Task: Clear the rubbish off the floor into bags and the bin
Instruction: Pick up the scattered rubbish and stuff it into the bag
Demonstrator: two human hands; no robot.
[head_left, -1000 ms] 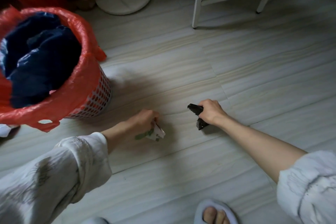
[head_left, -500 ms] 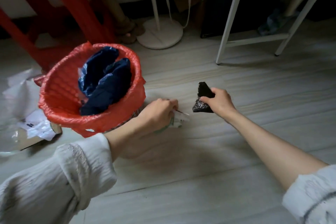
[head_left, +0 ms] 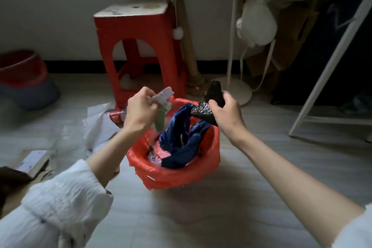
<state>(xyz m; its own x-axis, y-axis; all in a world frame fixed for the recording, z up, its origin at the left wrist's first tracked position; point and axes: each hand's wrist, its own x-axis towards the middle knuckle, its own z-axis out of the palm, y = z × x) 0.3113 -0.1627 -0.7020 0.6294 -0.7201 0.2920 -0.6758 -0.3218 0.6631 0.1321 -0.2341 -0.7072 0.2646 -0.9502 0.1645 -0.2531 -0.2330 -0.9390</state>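
Observation:
A bin lined with a red plastic bag (head_left: 177,173) stands on the floor in the middle, with dark blue plastic (head_left: 181,141) and some pink scraps inside. My left hand (head_left: 138,110) grips a crumpled white and green wrapper (head_left: 163,106) above the bin's far left rim. My right hand (head_left: 225,110) holds a crinkled black wrapper (head_left: 209,104) above the far right rim. Both hands are raised over the bin's opening.
A red plastic stool (head_left: 138,46) stands behind the bin. White papers (head_left: 98,125), a red-labelled bottle (head_left: 117,116) and cardboard (head_left: 34,161) litter the floor at left. A red basin (head_left: 22,72) sits far left. A white fan stand (head_left: 235,88) and white rack leg (head_left: 330,62) are at right.
Both hands have lifted off the floor with their wrappers and now hover over the bin. The view has swung up toward the wall and stool.

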